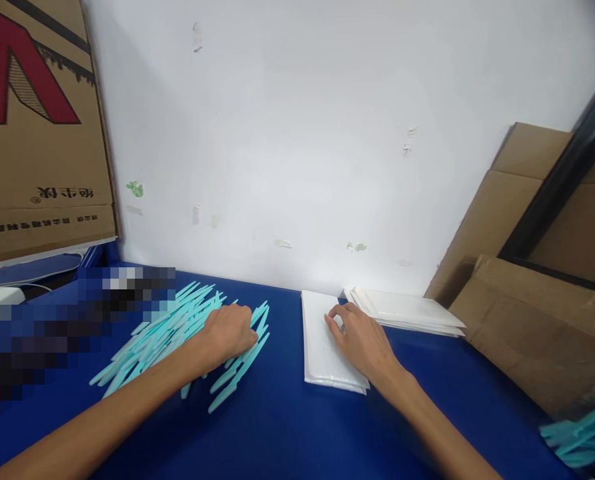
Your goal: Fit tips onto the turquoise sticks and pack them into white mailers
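A heap of turquoise plastic knives [165,337] lies on the blue tabletop. My left hand [230,330] is over the right side of this heap with its fingers curled closed. Several loose knives [240,373] stick out beside and below it. The curled fingertips are hidden, so what they grip cannot be made out. My right hand [360,333] rests on a flat stack of white plastic bags [320,357], its fingers bent and the thumb a little apart from them. Nothing shows between that thumb and the fingers.
Another pile of white bags [412,310] lies behind my right hand, near the wall. Cardboard [517,320] leans at the right, beside a dark bar. More turquoise pieces [585,433] are at the lower right. A large printed carton [42,153] stands at the left.
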Action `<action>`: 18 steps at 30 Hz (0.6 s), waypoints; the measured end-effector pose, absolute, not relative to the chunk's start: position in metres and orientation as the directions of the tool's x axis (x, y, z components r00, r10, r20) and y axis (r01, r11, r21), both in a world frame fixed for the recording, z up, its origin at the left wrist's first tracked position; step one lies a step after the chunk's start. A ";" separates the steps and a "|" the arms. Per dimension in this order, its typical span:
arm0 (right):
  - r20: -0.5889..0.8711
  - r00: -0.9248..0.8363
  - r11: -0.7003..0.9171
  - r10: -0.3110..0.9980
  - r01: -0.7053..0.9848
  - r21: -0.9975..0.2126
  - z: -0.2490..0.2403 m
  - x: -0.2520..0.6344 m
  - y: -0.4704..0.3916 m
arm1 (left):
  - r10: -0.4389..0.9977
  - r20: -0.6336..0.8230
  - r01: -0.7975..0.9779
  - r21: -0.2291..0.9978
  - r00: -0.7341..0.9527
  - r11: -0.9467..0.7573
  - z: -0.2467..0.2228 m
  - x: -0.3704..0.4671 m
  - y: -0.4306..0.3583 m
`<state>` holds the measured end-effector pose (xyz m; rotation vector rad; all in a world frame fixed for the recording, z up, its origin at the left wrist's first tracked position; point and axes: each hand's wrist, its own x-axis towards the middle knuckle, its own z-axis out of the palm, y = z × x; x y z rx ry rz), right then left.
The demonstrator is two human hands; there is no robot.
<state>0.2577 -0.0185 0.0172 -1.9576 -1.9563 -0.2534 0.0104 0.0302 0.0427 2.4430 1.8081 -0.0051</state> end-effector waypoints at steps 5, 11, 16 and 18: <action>0.376 0.019 0.031 0.926 0.992 -0.124 0.017 0.258 -0.018 | 0.950 -0.081 0.951 0.105 0.301 -0.292 0.044 0.009 0.031; 0.379 0.015 0.036 0.925 0.991 -0.126 0.017 0.258 -0.019 | 0.948 -0.087 0.944 0.153 0.307 -0.292 0.041 0.008 0.032; 0.388 0.011 0.043 0.922 0.991 -0.130 0.016 0.259 -0.018 | 0.954 -0.028 0.930 0.237 0.297 -0.282 0.035 0.007 0.036; 0.395 0.009 0.047 0.919 0.990 -0.133 0.016 0.259 -0.018 | 0.956 0.017 0.911 0.298 0.293 -0.285 0.032 0.007 0.039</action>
